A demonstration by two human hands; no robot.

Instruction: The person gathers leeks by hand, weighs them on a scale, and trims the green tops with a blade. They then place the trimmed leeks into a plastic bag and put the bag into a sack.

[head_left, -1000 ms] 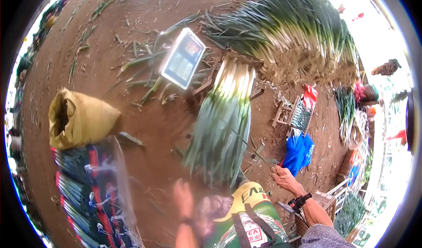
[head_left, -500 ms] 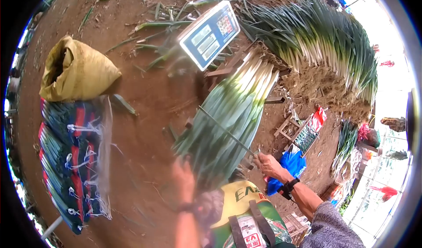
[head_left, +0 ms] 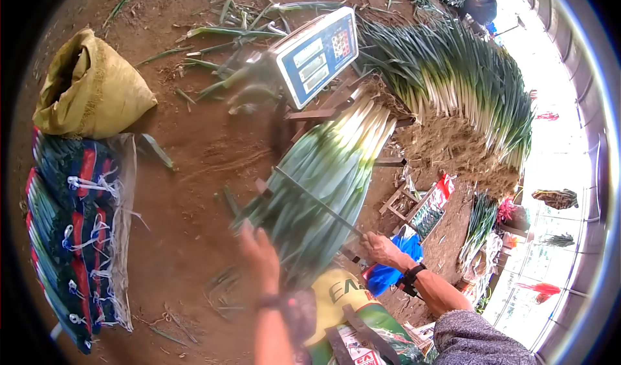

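A bundle of long green onions lies in front of me, white root ends away and leafy tops toward me. In my right hand is the handle of a long, thin knife, its blade lying slantwise across the leaves. My left hand, slightly blurred, is beside the leaf tips with its fingers stretched out and apart; nothing shows in it. Part of the leaf ends is hidden near my wrist.
A scale display stands beyond the bundle. More green onions are heaped at the back right. On the left are a yellow sack and tied bundles. A blue bag lies right, and a person is far off.
My left hand has moved slightly away from the leaves, its fingers now more clearly spread. The knife still crosses the leaves. The whole view has shifted, and loose leaf pieces show at the lower left.
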